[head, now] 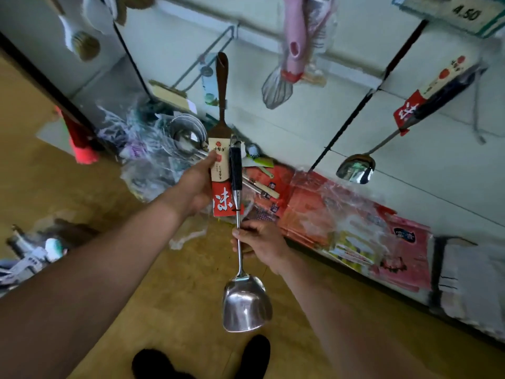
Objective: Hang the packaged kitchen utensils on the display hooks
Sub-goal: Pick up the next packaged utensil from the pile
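Observation:
A steel spatula [247,307] with a black grip hangs blade-down in the middle of the view. My right hand [259,243] grips its thin steel shaft. My left hand [198,184] holds the red and cream label card [222,184] tied beside the handle. A brown wooden turner [222,88] points up from behind the card, its handle end near a wire display hook [216,47] on the white wall panel. A second carded steel spatula [358,166] hangs at the right, and a pink-handled whisk [278,86] hangs at the top centre.
Packaged goods in clear wrap and red packets [341,214] lie along the base of the wall. A heap of steel ladles and plastic wrap [175,138] sits on the floor at left. More packets [30,258] lie at far left. A price tag [466,13] is at top right.

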Motion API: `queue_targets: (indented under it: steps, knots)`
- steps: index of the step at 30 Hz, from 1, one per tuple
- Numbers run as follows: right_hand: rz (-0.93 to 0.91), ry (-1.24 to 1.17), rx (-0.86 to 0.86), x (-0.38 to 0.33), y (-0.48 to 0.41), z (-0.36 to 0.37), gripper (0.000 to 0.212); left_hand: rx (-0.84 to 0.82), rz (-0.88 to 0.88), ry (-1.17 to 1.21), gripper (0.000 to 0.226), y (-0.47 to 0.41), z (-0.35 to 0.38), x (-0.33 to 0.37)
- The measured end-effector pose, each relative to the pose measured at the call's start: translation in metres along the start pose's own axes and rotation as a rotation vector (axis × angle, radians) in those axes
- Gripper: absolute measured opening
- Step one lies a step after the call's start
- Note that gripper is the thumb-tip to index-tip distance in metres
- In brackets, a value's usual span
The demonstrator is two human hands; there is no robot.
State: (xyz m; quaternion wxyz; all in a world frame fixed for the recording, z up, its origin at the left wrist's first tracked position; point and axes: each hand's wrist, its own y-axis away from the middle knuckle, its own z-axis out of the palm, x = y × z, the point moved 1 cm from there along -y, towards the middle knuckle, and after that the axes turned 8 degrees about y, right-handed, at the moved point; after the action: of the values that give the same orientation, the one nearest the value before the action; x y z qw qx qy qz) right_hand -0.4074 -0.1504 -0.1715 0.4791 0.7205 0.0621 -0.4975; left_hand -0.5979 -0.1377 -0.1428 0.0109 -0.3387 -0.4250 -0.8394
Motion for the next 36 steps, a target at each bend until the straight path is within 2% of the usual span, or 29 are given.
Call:
queue_targets:
  steps: [3,8,12,16,20,24,27,29,31,36]
  knots:
    - [0.014,0.069,-0.017,-0.004,-0.011,0.032,0.009,-0.035,-0.007,0.03,0.042,0.005,-0.038,0.016]
    - [0.039,0.065,-0.066,-0.026,-0.026,0.101,0.017,0.001,0.003,0.004,0.046,0.022,-0.098,0.057]
    - [0.029,0.133,-0.103,-0.044,-0.042,0.152,0.017,0.04,0.06,0.033,0.061,0.032,-0.156,0.092]
    - [-0.005,0.244,-0.143,-0.06,-0.063,0.211,0.019,0.039,0.066,0.126,0.079,0.039,-0.235,0.121]
    - [-0.028,0.329,-0.178,-0.073,-0.083,0.282,0.019,0.058,0.07,0.185,0.086,0.053,-0.317,0.146]
    - [-0.023,0.394,-0.27,-0.086,-0.102,0.363,0.018,0.085,0.082,0.277,0.085,0.07,-0.402,0.171]
    - [-0.025,0.442,-0.371,-0.096,-0.113,0.428,0.009,0.172,0.113,0.345,0.088,0.095,-0.468,0.191]
    - [-0.03,0.478,-0.448,-0.1,-0.118,0.474,0.004,0.173,0.141,0.369,0.094,0.116,-0.513,0.201]
    - [0.012,0.447,-0.502,-0.101,-0.118,0.52,0.005,0.151,0.15,0.35,0.101,0.138,-0.551,0.212]
    - [0.228,0.25,-0.656,-0.093,-0.122,0.609,0.016,0.158,0.185,0.395,0.099,0.175,-0.61,0.237]
